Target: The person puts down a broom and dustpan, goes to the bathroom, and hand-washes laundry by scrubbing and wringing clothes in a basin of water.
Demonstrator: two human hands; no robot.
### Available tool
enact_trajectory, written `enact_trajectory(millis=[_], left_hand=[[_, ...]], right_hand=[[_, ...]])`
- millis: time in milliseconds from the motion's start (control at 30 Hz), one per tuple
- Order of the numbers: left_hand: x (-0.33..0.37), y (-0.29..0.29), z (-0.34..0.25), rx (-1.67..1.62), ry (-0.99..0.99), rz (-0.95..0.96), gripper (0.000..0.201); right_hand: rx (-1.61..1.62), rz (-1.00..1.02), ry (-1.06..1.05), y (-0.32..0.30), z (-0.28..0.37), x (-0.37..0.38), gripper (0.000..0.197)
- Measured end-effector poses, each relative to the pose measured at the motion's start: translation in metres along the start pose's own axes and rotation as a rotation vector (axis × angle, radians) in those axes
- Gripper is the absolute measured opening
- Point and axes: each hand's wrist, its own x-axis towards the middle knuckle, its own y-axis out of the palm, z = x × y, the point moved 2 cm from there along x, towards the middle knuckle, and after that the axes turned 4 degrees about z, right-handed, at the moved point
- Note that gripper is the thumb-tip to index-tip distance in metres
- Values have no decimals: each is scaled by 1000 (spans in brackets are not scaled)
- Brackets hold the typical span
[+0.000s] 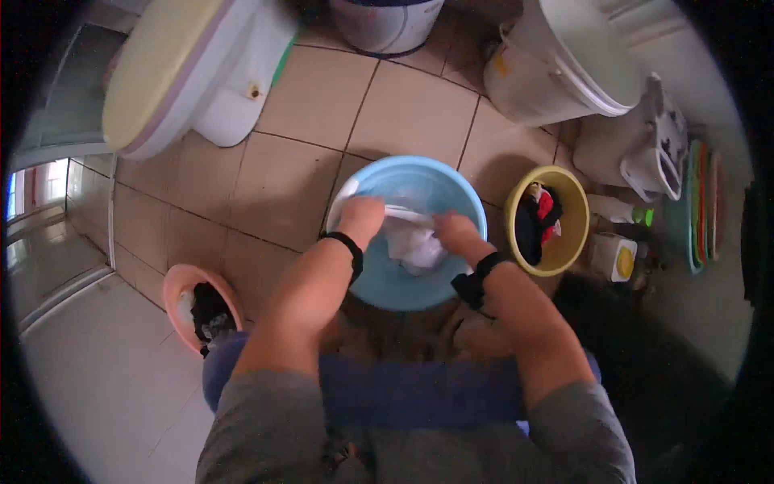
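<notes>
On the tiled floor in front of me stands a light blue basin [379,286]. A wet-looking white cloth [415,244] is stretched between my two hands above it, its lower part bunched inside the basin. My left hand [363,218], with a black band on the wrist, is closed round the cloth near the basin's left rim. On the right side of the basin, my right hand [457,231] grips the cloth's other end, fingers closed; a black band and a dark object are at that wrist. Something white lies over the left rim; I cannot tell whether it belongs to the cloth.
At right is a yellow basin [578,234] of dark and red clothes; at lower left, a pink basin [179,282] with dark clothing. A toilet [234,105] stands upper left. White buckets [516,81] and a green-capped bottle [614,210] line the right side.
</notes>
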Motion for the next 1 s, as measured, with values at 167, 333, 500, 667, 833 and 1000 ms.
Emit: enact_trajectory(millis=[167,333,500,667,833,1000], left_hand=[[-98,-87,-32,126,256,-283,19],[-183,-175,-95,-4,575,-514,23],[-250,-188,-93,-591,421,-640,71],[-216,-120,-77,-683,457,-499,101],[-180,-104,-108,-1298,528,-231,76],[-155,-105,-106,-1190,289,-300,55]], right_hand=[[533,-164,-61,-76,29,-88,44],[593,-373,-320,-157,115,-180,34],[810,-513,-202,-194,140,-236,28],[1033,-556,-453,-228,198,-305,27],[1141,-629,-761,-246,189,-340,25],[1154,-546,-819,-289,121,-364,30]])
